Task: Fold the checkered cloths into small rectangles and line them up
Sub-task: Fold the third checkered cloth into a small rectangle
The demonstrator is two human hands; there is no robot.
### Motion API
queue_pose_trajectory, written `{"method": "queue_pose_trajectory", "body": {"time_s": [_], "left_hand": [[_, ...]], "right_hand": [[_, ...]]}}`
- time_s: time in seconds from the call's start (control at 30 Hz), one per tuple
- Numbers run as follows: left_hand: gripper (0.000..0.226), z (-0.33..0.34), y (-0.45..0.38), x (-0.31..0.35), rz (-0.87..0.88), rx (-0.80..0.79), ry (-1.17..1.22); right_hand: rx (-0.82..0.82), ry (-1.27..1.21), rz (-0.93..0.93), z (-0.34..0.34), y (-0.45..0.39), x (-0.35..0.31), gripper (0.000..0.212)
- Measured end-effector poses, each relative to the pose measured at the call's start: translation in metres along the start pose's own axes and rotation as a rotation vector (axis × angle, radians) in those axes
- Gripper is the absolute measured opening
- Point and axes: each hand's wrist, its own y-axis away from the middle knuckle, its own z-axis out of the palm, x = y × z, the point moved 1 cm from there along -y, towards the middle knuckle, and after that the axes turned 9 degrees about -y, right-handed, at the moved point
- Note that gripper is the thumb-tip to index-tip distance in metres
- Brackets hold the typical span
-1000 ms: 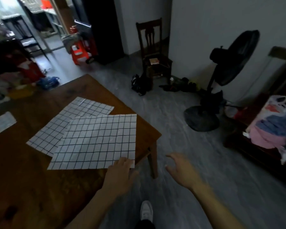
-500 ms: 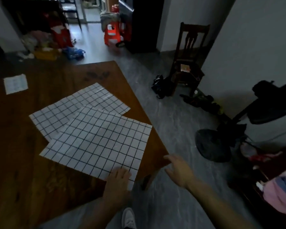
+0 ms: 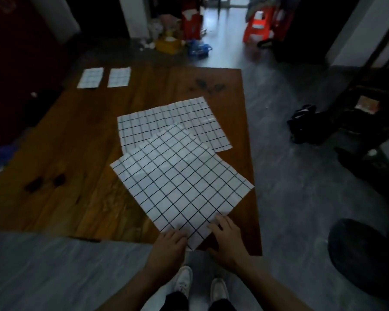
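Two unfolded white checkered cloths lie overlapping on the wooden table (image 3: 81, 198). The top cloth (image 3: 182, 180) is turned like a diamond, and its near corner hangs at the table's front edge. The lower cloth (image 3: 173, 120) lies behind it. My left hand (image 3: 170, 242) grips the left edge of that near corner with curled fingers. My right hand (image 3: 227, 236) rests its fingertips on the right edge of the same corner. Two small folded checkered rectangles, one (image 3: 90, 77) beside the other (image 3: 119, 77), sit side by side at the far left.
The table's right edge (image 3: 248, 140) borders grey floor. A dark fan base (image 3: 364, 254) stands on the floor at the right, and bags and a chair (image 3: 355, 104) are further back. Boxes and a red stool (image 3: 258, 25) clutter the floor beyond the table. My shoes (image 3: 200, 286) show below.
The view has swung left to face the table squarely. My right hand came from the air beside the table onto the top cloth's near corner. My left hand stayed at that corner.
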Motion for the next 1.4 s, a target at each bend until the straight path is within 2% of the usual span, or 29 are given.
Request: {"method": "queue_pose_trajectory", "body": {"time_s": [0.13,0.3,0.5,0.63,0.8,0.93,1.07,1.23,1.4], "left_hand": [[0.014,-0.017,0.000,0.009,-0.131,0.042,0.003],[0.007,-0.049,0.013,0.015,-0.281,0.136,0.164],[0.010,-0.079,0.034,0.016,-0.358,0.264,0.277],[0.008,-0.089,0.057,0.002,-0.400,0.313,0.357],[0.019,-0.105,0.100,-0.030,-0.432,0.352,0.400],[0.003,-0.111,0.141,-0.064,-0.478,0.358,0.438],[0.011,-0.111,0.176,-0.099,-0.468,0.369,0.454],[0.012,-0.111,0.189,-0.130,-0.459,0.404,0.480],[0.009,-0.119,0.176,-0.153,-0.431,0.447,0.481]], "right_hand": [[-0.055,-0.012,-0.126,-0.007,-0.007,0.011,0.068],[-0.021,-0.080,-0.251,-0.024,-0.006,0.000,0.055],[0.084,-0.105,-0.312,-0.032,-0.003,-0.013,0.043],[0.121,-0.127,-0.262,-0.031,0.001,-0.022,0.039],[0.184,-0.126,-0.154,-0.024,0.012,-0.034,0.032],[0.253,-0.058,-0.119,-0.018,0.023,-0.050,0.014],[0.312,-0.040,-0.056,-0.009,0.037,-0.072,0.012],[0.305,-0.056,0.023,-0.005,0.050,-0.095,0.011],[0.354,-0.017,-0.019,-0.016,0.043,-0.107,0.005]]}}
